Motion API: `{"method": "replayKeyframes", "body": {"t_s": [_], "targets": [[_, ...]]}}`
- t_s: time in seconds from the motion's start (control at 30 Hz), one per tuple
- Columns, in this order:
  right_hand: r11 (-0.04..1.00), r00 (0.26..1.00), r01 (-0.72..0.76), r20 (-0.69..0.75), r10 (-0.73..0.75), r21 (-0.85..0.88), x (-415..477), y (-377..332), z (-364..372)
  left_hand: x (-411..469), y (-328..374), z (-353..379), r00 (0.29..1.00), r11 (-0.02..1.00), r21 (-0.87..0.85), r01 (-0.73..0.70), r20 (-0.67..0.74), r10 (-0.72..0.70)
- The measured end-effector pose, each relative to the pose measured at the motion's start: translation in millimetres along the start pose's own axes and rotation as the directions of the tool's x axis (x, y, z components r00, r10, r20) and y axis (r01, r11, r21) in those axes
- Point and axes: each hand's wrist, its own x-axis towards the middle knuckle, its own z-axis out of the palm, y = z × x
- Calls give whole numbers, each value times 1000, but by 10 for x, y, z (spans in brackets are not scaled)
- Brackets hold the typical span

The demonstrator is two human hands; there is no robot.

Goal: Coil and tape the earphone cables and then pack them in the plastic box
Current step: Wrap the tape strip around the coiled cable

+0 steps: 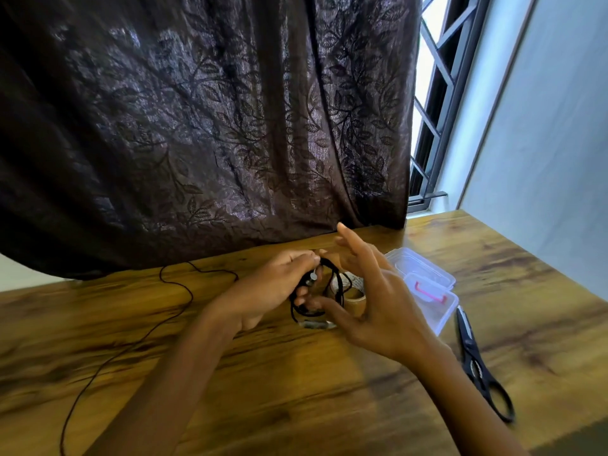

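The thin earphone cable (171, 319) is black, with a small silvery-white earbud piece (313, 276) in the coil. The wooden table (296, 383) is honey-brown, streaked with dark grain. The dark brown curtain (204, 126) carries a woven leaf-and-vine pattern. The clear plastic box (424, 284) has a pinkish-red clasp. The scissors (477, 360) are black. The tape roll (353, 299) is brown.

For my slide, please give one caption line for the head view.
Both hands coil a black earphone cable above the tape roll, beside the plastic box and scissors.
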Motion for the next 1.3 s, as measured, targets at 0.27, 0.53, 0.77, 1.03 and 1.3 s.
{"method": "replayKeyframes", "body": {"t_s": [0.27,0.53,0.77,1.03,1.3], "targets": [[606,896,-270,-36,443,748,31,-54,-19,-68,50,9,996,997,5,-75,58,74],[480,858,-395,127,498,783,153,-70,-159,-94,96,16,990,991,71,-116,83,110],[475,852,-453,211,479,755,181,-83,-259,-98,107,32,986,984,122,-131,114,117],[449,824,-533,319,469,717,219,-116,-324,-81,46,68,992,987,139,-81,109,66],[503,876,-437,226,427,746,173,-142,-286,-15,-6,35,998,999,36,-14,-61,16]]}}
